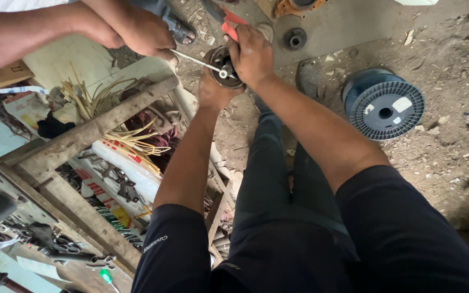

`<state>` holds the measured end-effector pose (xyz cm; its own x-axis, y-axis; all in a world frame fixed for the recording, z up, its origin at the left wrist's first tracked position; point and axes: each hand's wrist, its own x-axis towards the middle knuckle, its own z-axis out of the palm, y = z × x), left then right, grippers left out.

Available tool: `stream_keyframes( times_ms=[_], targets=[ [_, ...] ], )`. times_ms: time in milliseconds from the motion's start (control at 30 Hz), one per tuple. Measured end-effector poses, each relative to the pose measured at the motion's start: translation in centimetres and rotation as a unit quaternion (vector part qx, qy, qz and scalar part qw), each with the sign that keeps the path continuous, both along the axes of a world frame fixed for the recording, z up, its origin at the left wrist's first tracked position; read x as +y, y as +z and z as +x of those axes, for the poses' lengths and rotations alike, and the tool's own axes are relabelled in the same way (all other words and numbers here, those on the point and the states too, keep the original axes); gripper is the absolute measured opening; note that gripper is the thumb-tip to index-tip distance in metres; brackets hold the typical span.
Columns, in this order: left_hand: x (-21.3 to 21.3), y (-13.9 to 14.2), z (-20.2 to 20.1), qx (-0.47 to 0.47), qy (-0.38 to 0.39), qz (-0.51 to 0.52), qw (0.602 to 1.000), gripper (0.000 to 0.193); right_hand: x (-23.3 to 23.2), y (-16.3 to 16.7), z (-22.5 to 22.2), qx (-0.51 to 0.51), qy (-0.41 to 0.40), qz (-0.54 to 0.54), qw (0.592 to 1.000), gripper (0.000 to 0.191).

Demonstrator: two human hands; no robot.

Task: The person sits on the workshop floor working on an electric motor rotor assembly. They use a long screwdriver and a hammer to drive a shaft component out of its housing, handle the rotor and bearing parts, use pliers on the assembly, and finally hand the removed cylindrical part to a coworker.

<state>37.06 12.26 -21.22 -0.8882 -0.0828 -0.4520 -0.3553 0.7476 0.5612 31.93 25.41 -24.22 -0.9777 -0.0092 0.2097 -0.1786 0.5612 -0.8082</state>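
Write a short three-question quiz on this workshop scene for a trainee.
1. True or false: the person's left hand supports the round metal part from below.
2. What does the right hand hold besides the part? A) red-handled pliers B) a hammer C) a paintbrush
3. Whose hand holds the thin rod that reaches the part?

Key: 1 true; 2 A; 3 another person's, coming in from the upper left. The blue spool lies untouched on the floor.

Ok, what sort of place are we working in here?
Most likely a small motor repair workshop. The floor is dirty and littered with scraps, a blue wire spool lies on it, and hand tools sit in a rough wooden rack. Both hands grip a round metal part.
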Motion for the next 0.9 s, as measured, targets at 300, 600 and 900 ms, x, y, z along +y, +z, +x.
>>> stream_keyframes(
  times_ms=[300,600,900],
  targets=[
    [0.7,0.4,-0.3,0.030,0.012,0.018,0.999,0.122,0.2,0.4,-0.2,-0.024,0.014,0.054,0.998,0.027],
    [0.4,0.1,0.0,0.024,0.029,0.015,0.999,0.123,0.1,0.5,-0.3,-0.066,0.035,0.045,0.996,0.026],
    [0.1,-1.2,0.4,-0.027,0.030,-0.033,0.999,0.124,0.2,-0.3,-0.1,-0.044,0.027,0.059,0.997,0.025]
  ],
)
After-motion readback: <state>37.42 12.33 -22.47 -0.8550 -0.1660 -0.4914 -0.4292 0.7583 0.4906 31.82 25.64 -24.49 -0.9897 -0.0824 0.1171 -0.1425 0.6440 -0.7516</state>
